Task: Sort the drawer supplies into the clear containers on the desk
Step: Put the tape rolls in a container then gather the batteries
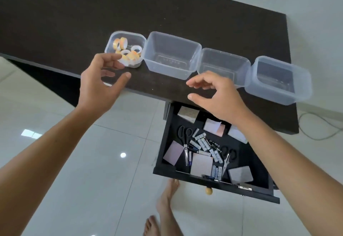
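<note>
Hands empty, left hand (101, 79) fingers apart near tape tub (124, 49), right hand (216, 94) spread, seemingly above drawer (213, 154).

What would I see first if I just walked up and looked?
Probably the row of four clear containers along the front edge of the dark desk; only the leftmost one holds anything, a pile of tape rolls. Two empty hands hover in front of them, the left hand by the tape, the right hand above the open drawer cluttered with batteries, scissors and note pads.
</note>
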`<state>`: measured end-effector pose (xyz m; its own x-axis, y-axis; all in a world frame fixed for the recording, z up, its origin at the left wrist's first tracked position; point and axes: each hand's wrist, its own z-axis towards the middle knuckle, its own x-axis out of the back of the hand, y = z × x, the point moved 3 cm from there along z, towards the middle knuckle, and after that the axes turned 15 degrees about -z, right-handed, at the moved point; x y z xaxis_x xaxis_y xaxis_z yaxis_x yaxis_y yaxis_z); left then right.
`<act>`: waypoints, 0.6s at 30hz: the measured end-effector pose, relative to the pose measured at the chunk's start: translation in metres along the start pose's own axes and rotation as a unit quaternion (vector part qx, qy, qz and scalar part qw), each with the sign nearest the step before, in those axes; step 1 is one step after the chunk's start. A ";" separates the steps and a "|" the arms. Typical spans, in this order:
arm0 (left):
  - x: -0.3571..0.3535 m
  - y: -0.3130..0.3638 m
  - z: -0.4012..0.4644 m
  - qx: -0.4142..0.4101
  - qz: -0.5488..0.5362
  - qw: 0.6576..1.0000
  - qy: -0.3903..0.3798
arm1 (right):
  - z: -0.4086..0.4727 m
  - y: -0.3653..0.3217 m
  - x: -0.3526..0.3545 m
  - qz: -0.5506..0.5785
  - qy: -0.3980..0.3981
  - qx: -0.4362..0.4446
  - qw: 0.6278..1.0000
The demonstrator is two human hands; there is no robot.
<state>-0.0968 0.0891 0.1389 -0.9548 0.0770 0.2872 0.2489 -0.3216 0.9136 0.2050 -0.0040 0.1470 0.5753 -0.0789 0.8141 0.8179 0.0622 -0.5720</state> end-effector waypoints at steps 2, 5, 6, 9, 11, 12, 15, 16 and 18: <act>-0.017 0.002 -0.025 0.011 -0.008 0.999 -0.029 | -0.038 0.018 -0.004 0.006 -0.016 -0.028 0.999; -0.057 -0.001 -0.065 0.029 -0.024 0.992 -0.117 | -0.092 0.049 -0.016 0.010 -0.035 -0.068 0.997; -0.071 -0.005 -0.078 0.036 -0.028 0.987 -0.152 | -0.108 0.060 -0.020 0.010 -0.043 -0.080 0.996; -0.112 -0.020 -0.113 0.073 -0.042 0.966 -0.246 | -0.151 0.093 -0.029 0.013 -0.069 -0.132 0.989; -0.137 -0.030 -0.131 0.102 -0.052 0.947 -0.300 | -0.173 0.113 -0.034 0.003 -0.084 -0.160 0.984; -0.149 -0.034 -0.139 0.112 -0.052 0.938 -0.324 | -0.183 0.123 -0.035 -0.003 -0.090 -0.170 0.981; -0.178 -0.043 -0.154 0.121 -0.036 0.918 -0.377 | -0.204 0.149 -0.036 -0.008 -0.106 -0.194 0.975; -0.188 -0.046 -0.158 0.125 -0.032 0.912 -0.390 | -0.209 0.157 -0.035 -0.010 -0.111 -0.197 0.974; -0.204 -0.053 -0.164 0.136 -0.028 0.901 -0.412 | -0.213 0.169 -0.035 -0.013 -0.122 -0.194 0.973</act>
<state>0.0577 -0.0646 -0.0158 -0.5504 0.7959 0.2520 0.3411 -0.0611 0.9380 0.3240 -0.2028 0.0002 0.5746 0.1656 0.8015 0.8000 -0.3203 -0.5073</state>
